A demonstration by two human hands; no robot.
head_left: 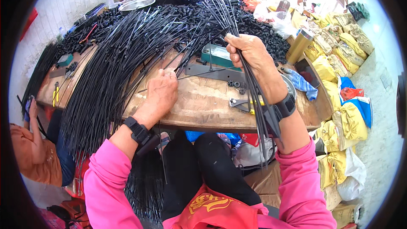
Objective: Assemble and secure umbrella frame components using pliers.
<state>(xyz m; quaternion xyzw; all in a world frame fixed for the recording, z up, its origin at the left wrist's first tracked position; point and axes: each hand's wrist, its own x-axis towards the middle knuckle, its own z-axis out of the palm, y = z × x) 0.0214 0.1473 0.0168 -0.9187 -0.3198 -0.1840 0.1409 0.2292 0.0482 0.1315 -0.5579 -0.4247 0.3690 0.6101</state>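
Observation:
My right hand [250, 53] is closed around a bundle of thin black rods [257, 101], whose ends stick up above the fist and hang below the forearm. Over the table's near left part, my left hand [159, 91] has its fingers pinched on a thin black rod [203, 74] that runs right toward the bundle. Between the hands lies a flat dark metal bar [218, 74] with an upright pin. Behind it is a teal tray [224, 55]. Small black rings [238, 85] and yellow-handled pliers [241, 104] lie near my right wrist.
A large pile of black rods [106, 72] overhangs the wooden table [199, 106] at left. Black fittings [263, 34] heap behind. A flask [300, 46] and blue glove [302, 82] are at right, beside yellow sacks [349, 116]. Co-workers sit at left [38, 148] and across.

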